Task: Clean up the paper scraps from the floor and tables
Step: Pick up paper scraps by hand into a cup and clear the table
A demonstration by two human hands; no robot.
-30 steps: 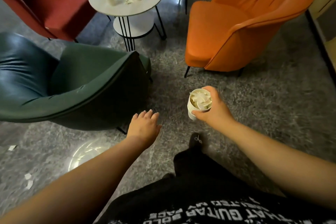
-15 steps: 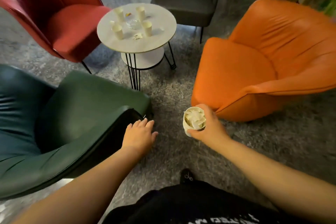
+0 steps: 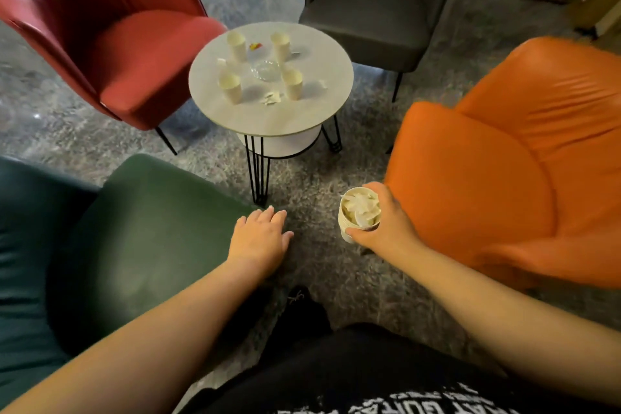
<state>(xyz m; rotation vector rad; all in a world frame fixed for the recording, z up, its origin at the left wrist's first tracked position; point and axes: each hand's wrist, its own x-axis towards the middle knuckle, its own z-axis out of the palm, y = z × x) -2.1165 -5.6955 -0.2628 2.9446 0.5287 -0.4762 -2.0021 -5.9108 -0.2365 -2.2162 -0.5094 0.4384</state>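
Observation:
My right hand (image 3: 389, 228) grips a white paper cup (image 3: 349, 228) filled with torn paper scraps, held above the grey carpet beside the orange chair. My left hand (image 3: 260, 239) hovers flat with straight fingers, holding nothing, just past the green chair's front edge. Ahead stands a round white table (image 3: 312, 111). On it lie a small pile of paper scraps (image 3: 270, 98), another scrap (image 3: 322, 83) near the right side and one (image 3: 221, 62) at the left.
Several paper cups (image 3: 230, 87) and a glass dish (image 3: 265, 70) stand on the table, with a small red-yellow item (image 3: 255, 45). A red chair (image 3: 111, 44), grey chair (image 3: 373, 17), orange chair (image 3: 504, 161) and green chair (image 3: 134, 228) ring the table. My black shoe (image 3: 299, 302) is below.
The view has swung up and forward, so the table and chairs sit nearer and lower in frame. Both hands keep their pose, the right still holding the cup.

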